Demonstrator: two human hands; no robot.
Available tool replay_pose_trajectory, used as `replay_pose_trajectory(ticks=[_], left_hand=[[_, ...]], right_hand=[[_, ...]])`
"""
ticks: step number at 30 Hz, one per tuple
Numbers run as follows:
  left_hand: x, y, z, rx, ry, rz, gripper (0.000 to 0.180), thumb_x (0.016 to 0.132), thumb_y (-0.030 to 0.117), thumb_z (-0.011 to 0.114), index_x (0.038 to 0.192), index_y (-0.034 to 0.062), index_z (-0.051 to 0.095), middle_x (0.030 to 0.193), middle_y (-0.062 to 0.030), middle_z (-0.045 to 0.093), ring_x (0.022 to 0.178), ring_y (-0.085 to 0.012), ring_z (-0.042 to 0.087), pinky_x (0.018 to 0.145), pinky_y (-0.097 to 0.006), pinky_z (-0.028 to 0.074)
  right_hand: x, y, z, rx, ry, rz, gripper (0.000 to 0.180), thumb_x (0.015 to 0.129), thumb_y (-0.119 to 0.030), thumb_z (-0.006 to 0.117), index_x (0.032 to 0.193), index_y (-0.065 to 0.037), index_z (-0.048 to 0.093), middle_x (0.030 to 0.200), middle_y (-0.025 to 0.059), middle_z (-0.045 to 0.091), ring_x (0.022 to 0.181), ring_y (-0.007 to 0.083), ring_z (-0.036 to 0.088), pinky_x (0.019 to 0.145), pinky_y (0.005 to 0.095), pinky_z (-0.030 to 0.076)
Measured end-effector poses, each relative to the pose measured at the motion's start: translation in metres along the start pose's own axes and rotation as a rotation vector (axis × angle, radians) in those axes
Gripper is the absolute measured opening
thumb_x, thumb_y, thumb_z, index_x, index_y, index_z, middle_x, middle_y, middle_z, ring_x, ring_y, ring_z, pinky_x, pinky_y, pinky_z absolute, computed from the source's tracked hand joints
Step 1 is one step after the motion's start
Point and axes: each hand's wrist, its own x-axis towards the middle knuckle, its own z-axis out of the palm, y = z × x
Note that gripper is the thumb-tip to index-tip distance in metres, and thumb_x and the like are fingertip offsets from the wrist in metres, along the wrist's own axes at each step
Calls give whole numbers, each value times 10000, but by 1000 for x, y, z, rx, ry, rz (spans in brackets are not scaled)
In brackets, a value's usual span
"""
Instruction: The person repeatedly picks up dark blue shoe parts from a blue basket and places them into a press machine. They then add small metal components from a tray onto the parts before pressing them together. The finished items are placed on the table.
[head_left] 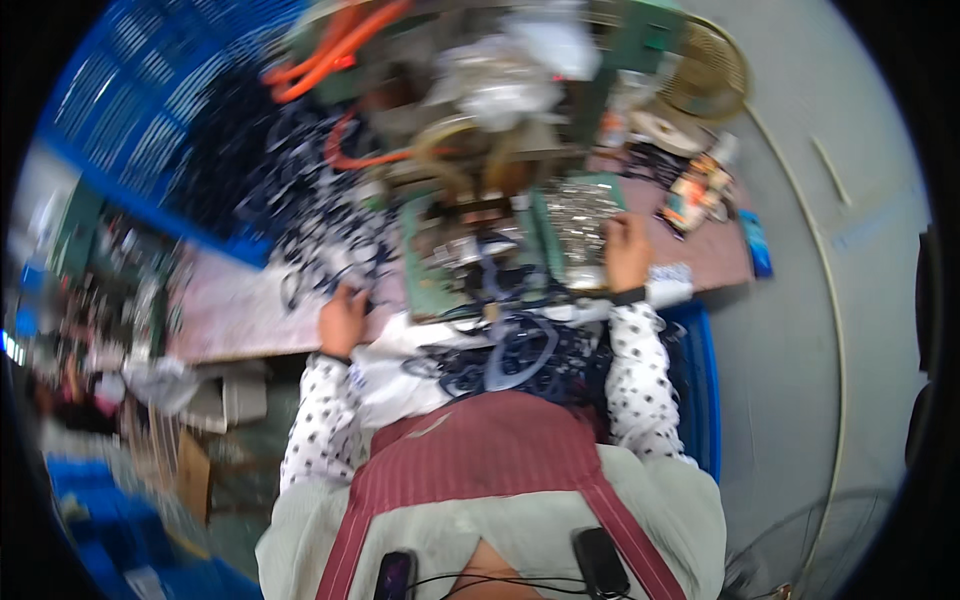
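Note:
My left hand (342, 322) is at the near edge of a heap of dark blue loops (345, 235), its fingers curled in at the loops. Blur hides what is between them. My right hand (627, 256) reaches over the right side of a green tray (550, 235) filled with small shiny metal pieces (582, 222). Its fingertips are bent together at the pieces, and whatever they pinch is too small to see. Between my hands stands a green machine (430, 285) with a metal working part (475, 248). More dark blue loops (510, 350) lie in front of me.
A blue basket (120, 110) tips its dark loops onto the pinkish table (235, 310) at the left. Orange hoses (350, 45) hang by the machine. Packets (690, 195) and a round fan (705, 70) stand at the right, beside a wall. Another blue basket (705, 380) is by my right arm.

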Motion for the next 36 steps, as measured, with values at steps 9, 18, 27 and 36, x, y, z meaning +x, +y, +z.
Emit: replay_pose_trajectory(ticks=[9,18,27,36], left_hand=[[31,26,-14,-469,281,17,202,920,201,646,909,36,530,688,-51,593,568,-123,583,521,-272,439],[36,83,-50,-482,296,-25,562,922,87,579,1425,54,332,665,-6,490,604,-120,476,586,-254,410],[16,121,-55,-502,351,119,196,929,101,585,1093,5,634,850,-83,673,713,-125,597,652,-258,478],[0,177,-78,-373,507,734,258,791,-43,654,1044,4,657,977,-137,677,883,-285,650,821,-386,518]], right_hand=[[7,-49,0,99,-143,-1,59,793,-108,668,838,-72,680,838,99,687,777,300,658,690,366,507],[4,-137,-22,473,-354,55,148,768,-54,679,910,-44,721,824,51,707,637,93,591,587,241,466],[-8,-173,-10,425,-463,93,361,711,-141,740,1034,-67,598,787,43,712,537,125,543,540,284,449],[-6,-185,10,590,-459,164,511,713,-13,757,1119,18,448,830,91,671,656,55,541,585,208,439]])
